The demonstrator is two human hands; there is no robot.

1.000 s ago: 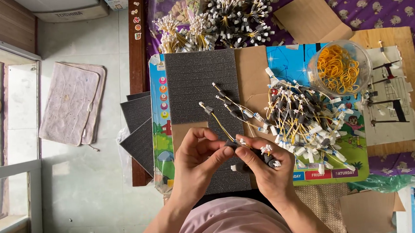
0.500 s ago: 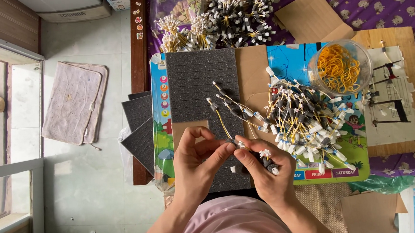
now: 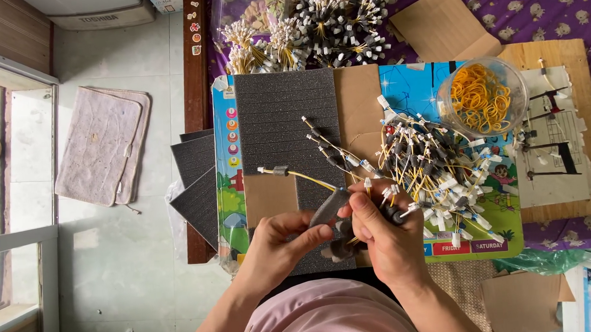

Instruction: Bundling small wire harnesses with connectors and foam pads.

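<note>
Head view | left hand (image 3: 276,244) now pinched grey foam strip (image 3: 329,208) | right hand (image 3: 386,232) held yellow-wired connectors (image 3: 378,199), shifted nearer.

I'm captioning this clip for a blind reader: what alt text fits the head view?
Seen from above, a person's left hand and right hand together hold a small grey strip and yellow-wired connectors over a black foam sheet. A loose connector pile and a bowl of rubber bands sit to the right.
</note>
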